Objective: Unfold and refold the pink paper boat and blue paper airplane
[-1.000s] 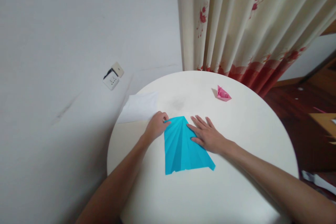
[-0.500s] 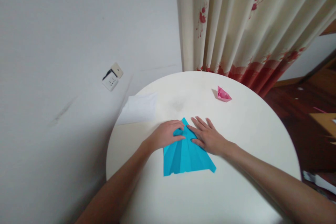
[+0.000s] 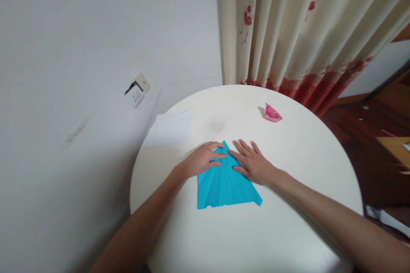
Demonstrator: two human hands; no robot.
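Note:
A creased sheet of blue paper (image 3: 226,190) lies on the table, folded to a point at its far end and wide at the near edge. My left hand (image 3: 203,160) rests on its upper left side, fingers spread, with fingertips near the middle crease. On the upper right slope lies my right hand (image 3: 253,164), flat, its index finger and thumb on the paper and the other fingers reaching past onto the table. Neither hand grips anything. Part of the sheet's left side is hidden under my left hand.
The round white table (image 3: 230,243) stands against a wall with a socket (image 3: 134,95). White paper (image 3: 169,130) lies at its left edge. A pink folded paper boat (image 3: 272,113) sits at the back right. A curtain (image 3: 288,30) hangs behind.
My left hand's fingers have straightened and spread on the blue paper, and its left side lies flatter. My right hand has stayed in place. The view has shifted slightly.

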